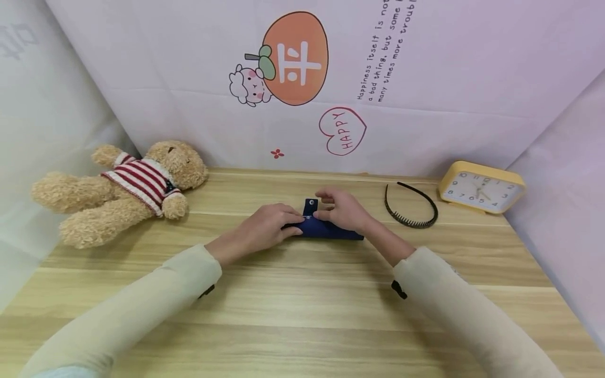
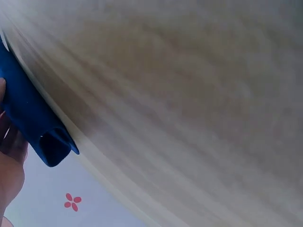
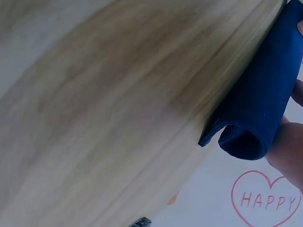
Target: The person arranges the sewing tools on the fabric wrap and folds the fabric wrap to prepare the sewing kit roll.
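A dark-blue rolled pouch point(image 1: 326, 230) lies lengthwise across the middle of the table, and a short strap with a metal snap point(image 1: 310, 206) sticks up from its far side. My left hand point(image 1: 267, 226) grips the left part, thumb along the near edge and fingers on top. On the right part, my right hand point(image 1: 347, 210) holds the roll, its thumb beside the base of the strap. Both wrist views show the hollow, curled ends of the pouch point(image 2: 28, 104), with a loose edge lying outward. Parts of both hands are cut off in those views.
A teddy bear point(image 1: 137, 184) in a striped sweater lies at the left back. To the right of the pouch are a black toothed headband point(image 1: 412, 223) and a yellow clock point(image 1: 482, 188). A printed white cloth point(image 1: 402, 136) hangs behind the wooden table point(image 1: 302, 315).
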{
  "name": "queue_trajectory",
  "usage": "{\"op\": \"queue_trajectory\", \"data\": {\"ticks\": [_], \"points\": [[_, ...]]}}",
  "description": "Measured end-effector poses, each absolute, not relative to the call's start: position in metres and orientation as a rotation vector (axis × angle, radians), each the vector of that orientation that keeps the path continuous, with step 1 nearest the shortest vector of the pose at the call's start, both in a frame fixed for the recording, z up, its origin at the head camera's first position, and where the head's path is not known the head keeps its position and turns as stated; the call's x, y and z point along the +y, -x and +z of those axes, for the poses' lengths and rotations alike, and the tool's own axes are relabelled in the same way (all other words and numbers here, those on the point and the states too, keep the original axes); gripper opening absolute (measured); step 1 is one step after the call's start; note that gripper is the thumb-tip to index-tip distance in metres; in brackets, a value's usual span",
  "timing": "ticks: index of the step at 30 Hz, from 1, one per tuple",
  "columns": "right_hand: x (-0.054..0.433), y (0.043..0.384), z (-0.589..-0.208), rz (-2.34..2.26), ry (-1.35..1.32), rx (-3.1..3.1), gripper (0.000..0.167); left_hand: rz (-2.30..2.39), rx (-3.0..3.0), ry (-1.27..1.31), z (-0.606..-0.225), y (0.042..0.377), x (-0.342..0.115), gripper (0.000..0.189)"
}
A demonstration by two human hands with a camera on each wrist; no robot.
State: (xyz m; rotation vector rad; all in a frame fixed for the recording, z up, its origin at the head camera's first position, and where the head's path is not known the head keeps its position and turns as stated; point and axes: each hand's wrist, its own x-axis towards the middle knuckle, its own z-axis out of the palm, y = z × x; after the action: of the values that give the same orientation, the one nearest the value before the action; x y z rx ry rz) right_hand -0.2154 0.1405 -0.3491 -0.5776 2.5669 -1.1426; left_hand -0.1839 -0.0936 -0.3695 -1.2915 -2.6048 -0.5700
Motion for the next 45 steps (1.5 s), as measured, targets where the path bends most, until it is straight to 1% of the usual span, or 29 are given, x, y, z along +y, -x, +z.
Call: {"op": "queue_trajectory", "data": {"ticks": [3,8,13,17,22,25,35,45], "points": [[0.14,0.218,-0.352,-1.179,0.532,2.519,0.053,-0.586,-2.648,1.283,-0.368,0.187,-0.092,0.028],[0.141,0.221,-0.356,-1.23,0.515,2.507,0.042,-0.638,-2.729,1.254,-0.366,0.192,-0.09,0.027],[0.141,0.222,-0.357,-1.242,0.599,2.549,0.028,-0.713,-2.761,1.219,-0.367,0.196,-0.09,0.027],[0.141,0.222,-0.357,-1.23,0.708,2.574,0.022,-0.749,-2.763,1.206,-0.367,0.197,-0.091,0.028],[0.143,0.22,-0.355,-1.184,0.857,2.6,0.019,-0.764,-2.782,1.183,-0.365,0.197,-0.09,0.027],[0.142,0.218,-0.353,-1.138,0.903,2.622,0.019,-0.783,-2.802,1.161,-0.364,0.198,-0.09,0.027],[0.136,0.213,-0.351,-1.015,0.831,2.74,0.018,-0.797,-2.849,1.112,-0.362,0.197,-0.09,0.029],[0.136,0.21,-0.352,-0.976,0.859,2.753,0.019,-0.793,-2.839,1.108,-0.365,0.198,-0.09,0.029]]}}
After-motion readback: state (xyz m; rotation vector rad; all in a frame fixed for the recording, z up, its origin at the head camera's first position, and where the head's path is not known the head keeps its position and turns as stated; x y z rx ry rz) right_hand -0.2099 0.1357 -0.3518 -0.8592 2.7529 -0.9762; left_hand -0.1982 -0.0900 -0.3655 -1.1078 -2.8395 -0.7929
